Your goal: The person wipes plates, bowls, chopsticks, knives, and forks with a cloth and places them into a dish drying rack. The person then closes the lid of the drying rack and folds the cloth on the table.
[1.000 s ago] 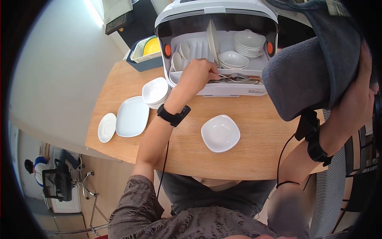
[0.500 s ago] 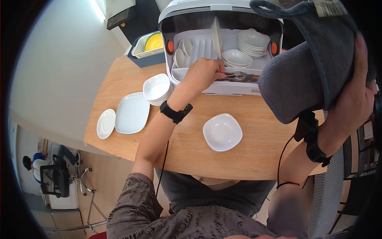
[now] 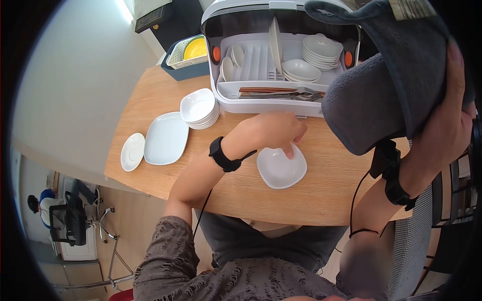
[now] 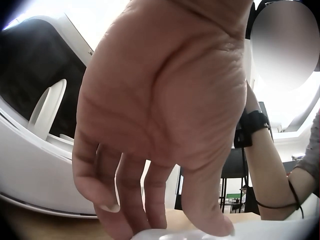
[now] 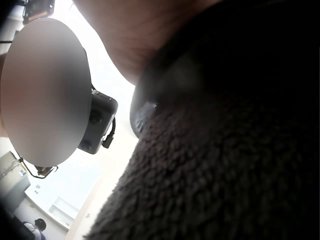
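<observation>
A white squarish bowl [image 3: 282,170] sits on the table in front of the person. My left hand [image 3: 268,133] is over the bowl's far rim, its thumb reaching down over the inside. In the left wrist view, the loosely bent fingers [image 4: 131,195] hang down at the edge of the white bowl [image 4: 255,231], apart from the thumb. My right hand [image 3: 447,120] holds up a thick grey towel [image 3: 374,105] at the right. The towel's dark pile fills much of the right wrist view, hiding most of that hand's fingers.
A white dish cabinet [image 3: 261,105] holds bowls, plates, chopsticks and forks. Left of it stand stacked bowls [image 3: 198,108], a square plate [image 3: 166,138] and a small oval plate [image 3: 132,152]. A blue bin [image 3: 183,72] is at the back left. Another person [image 3: 47,208] sits far left.
My left hand has left the cutlery tray at the cabinet's front and come back toward me to the bowl. The right hand still holds the towel, which has shifted slightly left in view.
</observation>
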